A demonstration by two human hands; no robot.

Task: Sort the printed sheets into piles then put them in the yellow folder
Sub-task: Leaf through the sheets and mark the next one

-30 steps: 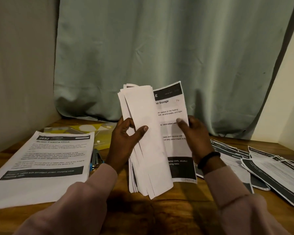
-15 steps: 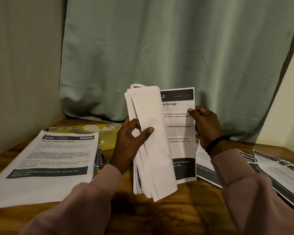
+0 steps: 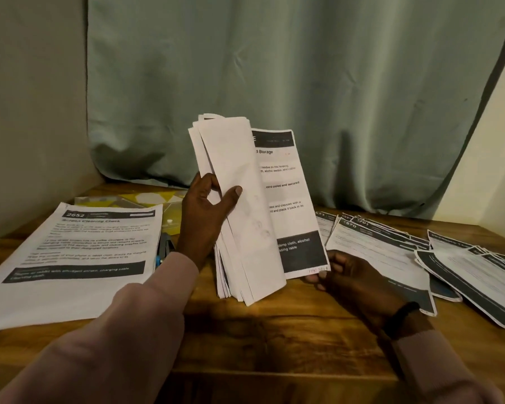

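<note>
- Two hands were on the paper: the left hand (image 3: 209, 211) gripped a bent-over stack of sheets (image 3: 239, 205), upright on the wooden table (image 3: 274, 339).
- The right hand (image 3: 350, 275) pinched the bottom corner of the printed sheet (image 3: 289, 199) just right of that stack.
- The yellow folder (image 3: 146, 199) lay flat, left of the stack.
- Sorted piles (image 3: 391, 252) sat right of it.
</note>
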